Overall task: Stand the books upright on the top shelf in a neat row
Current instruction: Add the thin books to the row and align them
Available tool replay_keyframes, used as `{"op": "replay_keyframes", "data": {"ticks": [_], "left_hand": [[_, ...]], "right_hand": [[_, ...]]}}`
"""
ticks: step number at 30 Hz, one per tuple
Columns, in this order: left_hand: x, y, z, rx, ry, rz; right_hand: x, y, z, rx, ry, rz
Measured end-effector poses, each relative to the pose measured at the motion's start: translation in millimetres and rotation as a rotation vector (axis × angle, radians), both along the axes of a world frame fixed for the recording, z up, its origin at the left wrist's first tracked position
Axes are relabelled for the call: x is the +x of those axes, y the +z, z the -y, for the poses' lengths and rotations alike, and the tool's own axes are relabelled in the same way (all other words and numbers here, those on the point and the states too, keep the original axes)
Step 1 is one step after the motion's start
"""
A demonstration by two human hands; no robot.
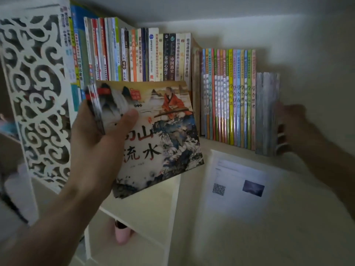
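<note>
Dim white shelf (221,150): row of books (228,96) mostly upright; left hand (96,139) grips thin books (153,135) unshelved at frame centre, blurred right hand (299,129), fingers curled, steadies end stack (267,114)

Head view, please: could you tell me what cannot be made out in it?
- Right hand: motion-blurred at the grey book block; its grip is unclear.
- Picture book title: the first characters are covered by the left hand's thumb.
- Sheet of paper: its text is too small and blurred.
- Pink object below: mostly hidden by a shelf board.
</note>
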State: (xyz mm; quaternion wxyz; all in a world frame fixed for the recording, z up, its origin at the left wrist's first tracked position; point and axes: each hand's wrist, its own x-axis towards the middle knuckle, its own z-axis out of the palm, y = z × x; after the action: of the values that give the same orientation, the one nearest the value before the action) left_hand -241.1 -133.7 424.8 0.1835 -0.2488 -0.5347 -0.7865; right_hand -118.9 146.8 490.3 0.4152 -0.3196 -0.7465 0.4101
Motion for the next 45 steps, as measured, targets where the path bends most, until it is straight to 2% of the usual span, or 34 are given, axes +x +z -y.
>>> {"op": "replay_keyframes", "data": {"ticks": [3, 9, 11, 13, 14, 15, 17, 18, 21, 23, 25, 27, 30, 33, 37, 40, 42, 45], "left_hand": [[4.5, 7.3, -5.2, -0.018, -0.049, 0.053], [1.2, 7.6, -6.3, -0.071, -0.085, 0.070], [6.0, 7.8, -6.7, -0.070, -0.125, 0.072], [12.6, 6.9, -10.2, -0.052, -0.186, 0.077], [18.5, 8.3, -14.2, -0.046, -0.232, 0.081], [24.5, 10.0, -19.2, -0.043, -0.281, 0.072], [39.7, 14.9, -34.0, -0.049, -0.359, 0.017], [49.3, 19.6, -43.3, -0.047, -0.399, -0.030], [71.7, 39.8, -77.8, -0.054, -0.527, -0.266], [80.8, 55.8, -108.6, -0.124, -0.573, -0.438], [88.5, 68.9, -140.8, -0.203, -0.608, -0.531], [94.3, 72.3, -169.4, -0.268, -0.625, -0.539], [102.2, 60.8, -198.6, -0.355, -0.666, -0.419], [112.4, 48.9, -209.2, -0.373, -0.593, -0.344], [127.5, 42.0, -220.4, -0.265, -0.458, -0.303], [128.5, 39.6, -225.5, -0.236, -0.524, -0.268], [125.0, 41.1, -222.8, -0.362, -0.480, -0.317], [121.0, 44.1, -218.0, -0.561, -0.118, -0.492]], "right_hand": [[-26.1, -21.5, 18.2, 0.240, -0.099, 0.085], [-10.2, -16.0, 28.2, 0.203, -0.018, 0.132], [4.8, -22.4, 37.0, 0.319, -0.079, 0.157], [27.0, -34.8, 52.8, 0.440, -0.156, 0.046], [39.0, -40.1, 65.2, 0.402, -0.104, -0.039], [49.8, -43.8, 77.5, 0.279, 0.016, -0.113], [67.5, -43.5, 94.5, 0.004, 0.286, -0.143], [76.1, -40.4, 92.8, -0.028, 0.352, -0.125], [103.4, -13.3, 72.1, 0.087, 0.335, -0.221], [119.4, 5.6, 46.4, 0.149, 0.309, -0.317], [128.7, 14.6, 17.0, 0.191, 0.258, -0.322], [134.7, 9.2, -13.7, 0.159, 0.196, -0.279], [143.7, -8.4, -43.3, 0.104, 0.168, -0.242], [144.4, -19.0, -54.7, 0.080, 0.146, -0.238], [131.6, -21.0, -56.1, -0.008, 0.162, -0.294], [120.6, -18.0, -62.4, -0.088, 0.152, -0.304], [112.1, -9.3, -68.8, -0.072, 0.161, -0.217], [86.7, -1.4, -90.8, -0.126, 0.226, -0.192]]}}
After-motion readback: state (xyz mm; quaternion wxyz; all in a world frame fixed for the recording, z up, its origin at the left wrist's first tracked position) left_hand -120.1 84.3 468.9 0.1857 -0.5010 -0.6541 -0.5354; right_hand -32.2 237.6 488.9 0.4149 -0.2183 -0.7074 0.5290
